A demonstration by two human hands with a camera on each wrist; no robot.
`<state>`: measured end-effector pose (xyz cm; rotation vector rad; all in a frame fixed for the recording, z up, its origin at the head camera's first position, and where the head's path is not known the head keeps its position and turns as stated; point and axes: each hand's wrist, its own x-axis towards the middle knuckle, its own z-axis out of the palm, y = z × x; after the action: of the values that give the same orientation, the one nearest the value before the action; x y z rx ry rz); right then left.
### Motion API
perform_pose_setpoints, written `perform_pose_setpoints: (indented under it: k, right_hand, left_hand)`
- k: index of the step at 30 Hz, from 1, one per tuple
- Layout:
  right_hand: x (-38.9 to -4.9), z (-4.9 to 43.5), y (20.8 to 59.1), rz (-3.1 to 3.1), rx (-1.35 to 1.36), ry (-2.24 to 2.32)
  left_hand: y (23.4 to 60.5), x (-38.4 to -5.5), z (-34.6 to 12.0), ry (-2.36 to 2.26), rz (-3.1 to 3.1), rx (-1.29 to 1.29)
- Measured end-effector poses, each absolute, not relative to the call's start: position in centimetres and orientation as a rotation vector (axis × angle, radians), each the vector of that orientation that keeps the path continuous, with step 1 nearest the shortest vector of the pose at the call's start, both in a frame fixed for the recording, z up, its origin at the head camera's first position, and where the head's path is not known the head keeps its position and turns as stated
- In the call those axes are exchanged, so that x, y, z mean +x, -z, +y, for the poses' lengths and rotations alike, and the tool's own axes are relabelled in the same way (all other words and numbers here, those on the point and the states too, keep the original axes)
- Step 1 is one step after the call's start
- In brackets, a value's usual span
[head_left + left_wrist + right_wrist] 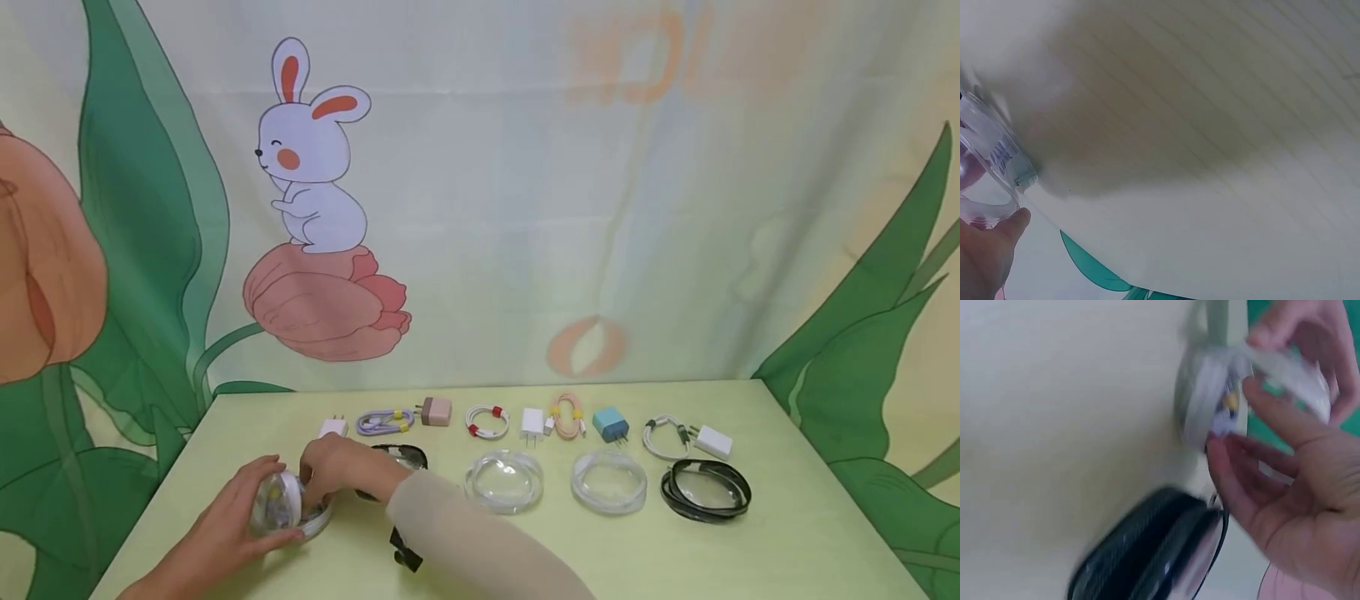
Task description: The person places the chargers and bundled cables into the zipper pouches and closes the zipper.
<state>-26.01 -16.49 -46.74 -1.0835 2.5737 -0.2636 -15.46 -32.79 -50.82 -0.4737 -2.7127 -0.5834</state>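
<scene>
My left hand grips a round clear case with white trim, tilted up from the tabletop, its two halves apart. In the left wrist view, the thumb of the left hand lies along the clear rim. The fingers of my right hand reach down into the case's opening. From the right wrist view, the right hand has its thumb and fingertips at the rim, around a bundle with a yellow tie inside. I cannot tell whether those fingers pinch the bundle.
Beside the right hand lies a black-trimmed case, partly hidden. Rightward are white-trimmed cases and another black-trimmed case. Behind them, coiled cables such as the purple one alternate with chargers, including a pink one and a blue one.
</scene>
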Motion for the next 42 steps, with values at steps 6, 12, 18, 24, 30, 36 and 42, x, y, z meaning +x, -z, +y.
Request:
perform_pose_setpoints:
  k: [6,12,18,24,30,36,42]
  right_hand:
    - [-30.5,-14.6,46.4,2.562,-1.293,0.392]
    - [-32.6,-13.7,46.1,2.633,-1.169,0.389]
    - [-33.8,-14.0,46.2,2.652,-1.167,0.260]
    - [-34.1,-14.9,46.8,2.645,-1.232,0.139]
    - [-33.9,-15.6,47.9,2.709,-1.217,0.157]
    - [-33.5,-15.9,48.0,2.729,-1.192,0.151]
    - [-33.1,-16.2,48.6,2.685,-1.197,0.167]
  left_hand:
    - [50.4,-15.8,-32.8,0.637,-2.783,-0.454]
    - [50.2,-16.1,-32.8,0.649,-2.783,-0.470]
    - [50.0,-16.4,-32.7,0.668,-2.801,-0.477]
    - [49.7,-16.5,-32.6,0.657,-2.802,-0.506]
    - [49.8,-16.6,-32.7,0.651,-2.828,-0.503]
    - [50.3,-16.6,-32.8,0.641,-2.803,-0.533]
    - [50.8,-16.6,-32.9,0.634,-2.807,-0.539]
